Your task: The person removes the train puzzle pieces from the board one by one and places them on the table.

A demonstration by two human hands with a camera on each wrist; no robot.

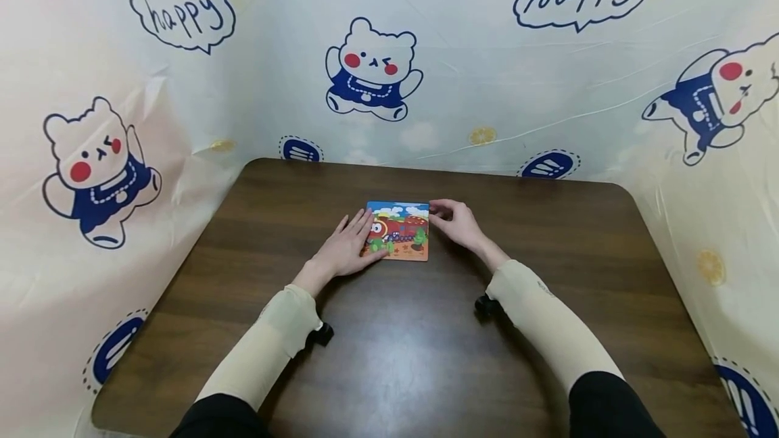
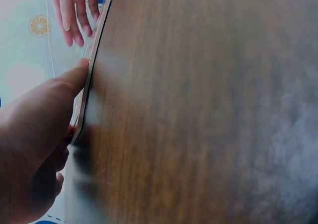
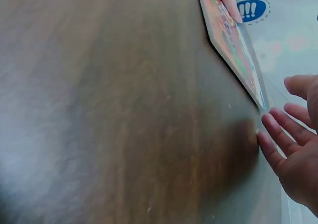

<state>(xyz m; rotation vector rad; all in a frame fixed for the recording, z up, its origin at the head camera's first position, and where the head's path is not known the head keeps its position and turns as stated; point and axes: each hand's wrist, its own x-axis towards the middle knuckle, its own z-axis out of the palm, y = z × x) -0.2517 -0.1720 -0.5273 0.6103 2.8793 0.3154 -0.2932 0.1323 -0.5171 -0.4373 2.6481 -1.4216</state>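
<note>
A thin square picture board (image 1: 404, 232) lies flat on the brown table, printed with a red cartoon train, green plants and a blue sky. My left hand (image 1: 349, 249) rests on its left side, fingers stretched out over the edge and thumb along the bottom. In the left wrist view that thumb touches the board's edge (image 2: 88, 85). By the top right corner of the board is my right hand (image 1: 456, 223), its fingers loosely bent. The right wrist view shows this hand (image 3: 298, 144) with nothing in its fingers, close to the board's corner (image 3: 258, 102).
The wooden table (image 1: 389, 336) has rounded corners. A pale curtain (image 1: 274, 53) with bear drawings and "happy" bubbles hangs behind it and along both sides. Small black devices (image 1: 485, 307) sit beneath both wrists.
</note>
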